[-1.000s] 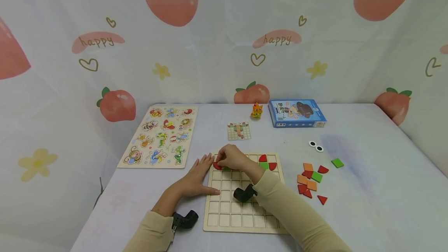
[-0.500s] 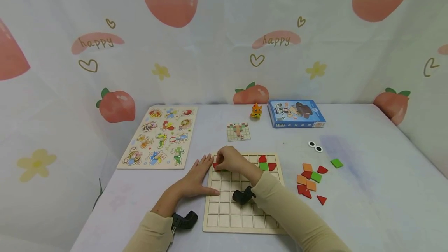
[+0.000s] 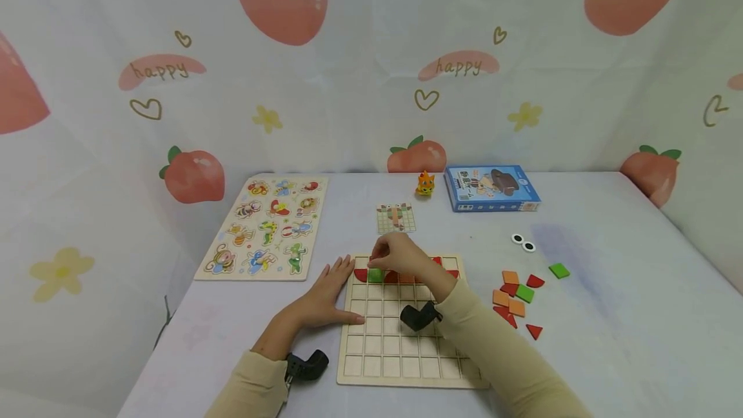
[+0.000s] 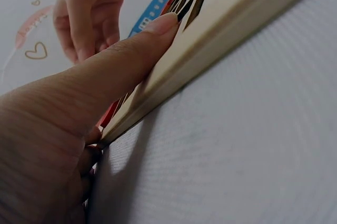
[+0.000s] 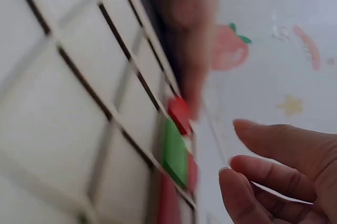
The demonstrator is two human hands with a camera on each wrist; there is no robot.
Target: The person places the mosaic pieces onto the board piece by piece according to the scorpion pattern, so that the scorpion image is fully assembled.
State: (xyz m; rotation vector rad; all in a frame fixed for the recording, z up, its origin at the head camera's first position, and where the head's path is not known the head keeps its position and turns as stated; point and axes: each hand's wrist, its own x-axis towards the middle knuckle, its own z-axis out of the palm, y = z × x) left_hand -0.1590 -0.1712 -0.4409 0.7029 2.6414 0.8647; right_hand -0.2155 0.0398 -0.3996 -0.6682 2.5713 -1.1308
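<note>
A wooden grid board (image 3: 374,344) lies flat in the head view. My left hand (image 3: 325,295) rests at its left edge, fingers fairly straight and the thumb on the frame, as the left wrist view also shows. Over the board's upper left hovers my right hand (image 3: 400,257); in the right wrist view its thumb and fingers are apart, holding nothing. Just below it sit a green square tile (image 3: 376,276) and a rounded red tile (image 3: 360,275). Further red and orange tiles (image 3: 407,278) in that row are partly hidden by the right hand and wrist.
Loose red, orange and green tiles (image 3: 516,307) lie right of the board, with two eye discs (image 3: 529,247) behind them. A pattern card (image 3: 396,218), an orange figurine (image 3: 425,184) and a blue box (image 3: 493,189) stand farther back. An insect puzzle (image 3: 264,228) lies left.
My right hand has let go of the rounded red tile at the board's upper left and lifted slightly away to the right, uncovering the green tile. My left hand has stayed put.
</note>
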